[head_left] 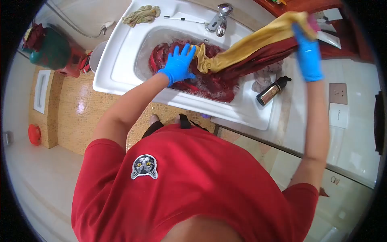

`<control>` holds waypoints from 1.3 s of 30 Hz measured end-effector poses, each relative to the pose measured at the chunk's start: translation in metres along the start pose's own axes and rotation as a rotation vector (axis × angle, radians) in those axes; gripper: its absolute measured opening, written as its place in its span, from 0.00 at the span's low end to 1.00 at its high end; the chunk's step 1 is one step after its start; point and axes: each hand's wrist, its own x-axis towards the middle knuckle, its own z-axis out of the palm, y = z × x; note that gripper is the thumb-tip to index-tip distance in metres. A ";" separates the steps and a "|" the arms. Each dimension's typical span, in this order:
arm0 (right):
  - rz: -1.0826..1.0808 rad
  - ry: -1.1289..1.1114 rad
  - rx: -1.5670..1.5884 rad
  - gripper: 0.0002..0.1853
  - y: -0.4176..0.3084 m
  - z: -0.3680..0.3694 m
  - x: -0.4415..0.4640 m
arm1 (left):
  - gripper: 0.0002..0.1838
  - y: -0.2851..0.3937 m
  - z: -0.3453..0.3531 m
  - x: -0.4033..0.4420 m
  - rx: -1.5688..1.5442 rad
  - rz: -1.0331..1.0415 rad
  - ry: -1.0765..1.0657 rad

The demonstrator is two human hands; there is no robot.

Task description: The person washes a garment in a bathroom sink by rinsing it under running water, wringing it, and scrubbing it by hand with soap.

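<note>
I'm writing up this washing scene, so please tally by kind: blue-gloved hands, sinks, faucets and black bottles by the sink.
Blue-gloved hands: 2 (left hand, right hand)
Sink: 1
Faucet: 1
Black bottle: 1
Total: 5

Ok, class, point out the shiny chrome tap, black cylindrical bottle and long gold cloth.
Shiny chrome tap (218,21): head view, body.
Black cylindrical bottle (269,93): head view, label.
Long gold cloth (258,40): head view, stretched middle.

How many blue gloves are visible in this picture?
2: one on the left hand, over the sink; one on the right hand, holding up the yellow cloth.
</note>
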 end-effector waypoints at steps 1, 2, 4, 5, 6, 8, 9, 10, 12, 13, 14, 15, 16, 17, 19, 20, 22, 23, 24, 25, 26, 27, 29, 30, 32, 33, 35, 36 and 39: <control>0.045 0.021 0.060 0.20 0.030 0.023 -0.010 | 0.60 0.000 -0.003 0.007 0.062 -0.060 -0.049; 0.091 0.086 0.133 0.18 0.068 0.048 -0.025 | 0.62 0.001 -0.004 0.014 0.125 -0.120 -0.099; 0.106 0.010 0.203 0.23 0.171 0.093 -0.052 | 0.68 -0.009 -0.002 0.028 0.230 -0.255 -0.203; 0.164 0.043 0.316 0.27 0.195 0.120 -0.074 | 0.68 -0.014 -0.004 0.029 0.214 -0.289 -0.267; 0.193 -0.064 0.135 0.33 0.248 0.136 -0.088 | 0.68 -0.016 -0.007 0.030 0.196 -0.323 -0.331; 0.246 -0.286 -0.505 0.38 0.196 0.153 -0.103 | 0.68 -0.013 -0.006 0.032 0.210 -0.325 -0.464; 0.246 -0.482 -0.741 0.38 0.188 0.156 -0.102 | 0.68 -0.012 -0.001 0.035 0.228 -0.283 -0.503; 0.225 -0.526 -0.768 0.38 0.191 0.160 -0.098 | 0.68 -0.012 0.004 0.039 0.243 -0.242 -0.541; 0.185 -0.614 -0.822 0.37 0.199 0.166 -0.093 | 0.63 -0.009 0.012 0.045 0.314 -0.173 -0.612; 0.204 -0.635 -0.831 0.38 0.205 0.170 -0.090 | 0.60 -0.012 0.017 0.049 0.353 -0.144 -0.604; 0.221 -0.655 -0.841 0.38 0.215 0.174 -0.086 | 0.57 -0.017 0.028 0.054 0.393 -0.116 -0.593; 0.237 -0.677 -0.852 0.38 0.225 0.179 -0.085 | 0.54 -0.024 0.044 0.059 0.430 -0.088 -0.582; 0.173 -0.510 -0.875 0.32 0.231 0.184 -0.088 | 0.45 -0.049 0.074 0.060 0.554 0.231 -0.383; 0.256 -0.683 -0.839 0.30 0.234 0.185 -0.079 | 0.41 -0.053 0.078 0.067 0.511 0.200 -0.471; 0.421 -1.022 -0.752 0.25 0.236 0.184 -0.056 | 0.35 -0.055 0.080 0.076 0.426 0.141 -0.643; 0.292 -0.867 -0.805 0.22 0.243 0.187 -0.059 | 0.24 -0.050 0.081 0.083 0.477 0.031 -0.760; 0.040 -0.550 -0.895 0.17 0.261 0.196 -0.071 | 0.19 -0.064 0.102 0.089 0.457 0.035 -0.680; 0.031 -0.507 -0.881 0.17 0.262 0.198 -0.069 | 0.17 -0.063 0.100 0.091 0.446 0.036 -0.638; 0.021 -0.465 -0.867 0.16 0.262 0.201 -0.068 | 0.17 -0.061 0.100 0.093 0.478 0.039 -0.694; 0.009 -0.420 -0.851 0.15 0.261 0.203 -0.066 | 0.18 -0.059 0.097 0.095 0.514 0.038 -0.745; 0.032 -0.492 -0.842 0.15 0.266 0.207 -0.065 | 0.18 -0.052 0.089 0.097 0.549 0.039 -0.797; 0.050 -0.560 -0.837 0.14 0.274 0.210 -0.062 | 0.18 -0.057 0.096 0.098 0.563 0.041 -0.788; 0.131 -0.663 -0.819 0.14 0.280 0.216 -0.059 | 0.18 -0.081 0.144 0.102 0.578 0.088 -0.674; 0.194 -0.700 -0.805 0.14 0.278 0.216 -0.057 | 0.18 -0.077 0.139 0.102 0.576 0.116 -0.634; 0.214 -0.702 -0.791 0.14 0.275 0.217 -0.059 | 0.18 -0.065 0.113 0.096 0.479 0.069 -0.701; 0.170 -0.666 -0.794 0.14 0.280 0.218 -0.061 | 0.18 -0.053 0.090 0.095 0.432 0.050 -0.729; 0.037 -0.521 -0.887 0.15 0.270 0.210 -0.056 | 0.23 -0.033 0.041 0.086 0.338 0.101 -0.703; -0.046 -0.428 -0.966 0.15 0.256 0.206 -0.068 | 0.26 -0.037 0.031 0.075 0.233 0.148 -0.619; 0.086 -0.528 -0.936 0.19 0.232 0.192 -0.076 | 0.34 -0.043 0.015 0.032 -0.074 0.097 -0.405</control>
